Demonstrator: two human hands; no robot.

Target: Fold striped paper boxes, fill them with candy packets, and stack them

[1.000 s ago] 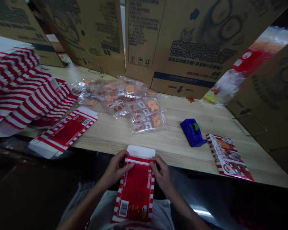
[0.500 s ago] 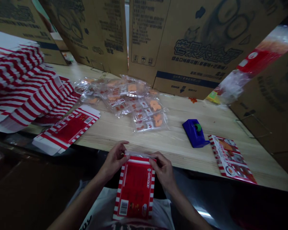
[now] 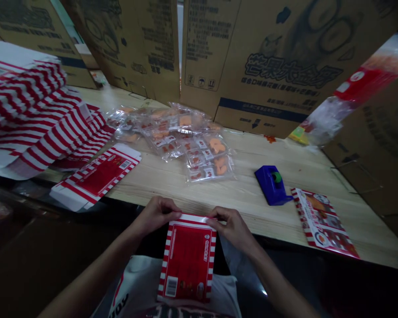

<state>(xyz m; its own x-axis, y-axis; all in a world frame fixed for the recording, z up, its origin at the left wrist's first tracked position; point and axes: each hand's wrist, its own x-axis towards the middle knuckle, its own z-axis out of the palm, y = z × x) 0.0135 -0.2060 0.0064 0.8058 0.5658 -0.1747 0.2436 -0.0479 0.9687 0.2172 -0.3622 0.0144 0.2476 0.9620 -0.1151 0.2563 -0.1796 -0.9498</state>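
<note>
So the front edge of the surface (image 3: 239, 194) runs just past the top of the red striped box (image 3: 189, 260), which is up over the person's lap. There's a good strip of bare wood between that edge and the clear packets (image 3: 199, 154), and more toward the right side. The flat carton (image 3: 101, 176) on the left pokes out over the edge.

Fingers: the left hand (image 3: 159, 214) has thumb and fingers pinched together on the box's top left corner, and the right hand (image 3: 230, 223) does the same at the top right, so no real gap on either.

Count: one box in hand, one boxed pack (image 3: 325, 223) by the front edge at right, one blue tape dispenser (image 3: 270, 185) just beside it (green roll inside), one flat carton, four big cardboard boxes (image 3: 258, 57) around the back and right. Packets and the striped stack (image 3: 36, 115) overlap too much to count.
</note>
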